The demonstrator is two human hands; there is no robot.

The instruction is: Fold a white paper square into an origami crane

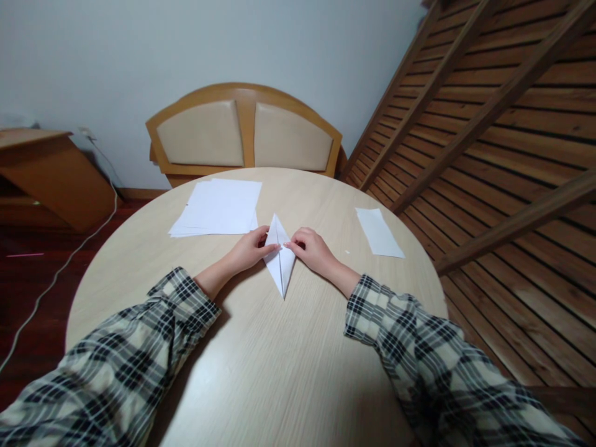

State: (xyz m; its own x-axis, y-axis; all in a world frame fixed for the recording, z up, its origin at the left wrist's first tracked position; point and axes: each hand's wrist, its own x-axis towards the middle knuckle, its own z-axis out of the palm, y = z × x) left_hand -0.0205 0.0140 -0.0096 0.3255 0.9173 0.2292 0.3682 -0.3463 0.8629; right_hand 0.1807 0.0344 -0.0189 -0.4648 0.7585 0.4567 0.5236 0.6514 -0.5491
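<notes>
Between my two hands is a piece of white paper folded into a narrow diamond [282, 266], its long points facing away from and toward me, with a crease line down the middle. My left hand [254, 246] pinches its left edge, thumb on top near the centre. On the opposite side my right hand [311, 247] grips the right edge, its thumb also on the upper face close to the middle line. The fingers under the paper are partly hidden.
A stack of white paper sheets [223, 205] lies at the table's far left. To the right rests a white paper strip [379, 233], with a tiny white scrap [347, 252] nearby. Behind the round table [288, 372] stands a padded headboard [249, 130]; slatted wood [503, 161] flanks the right.
</notes>
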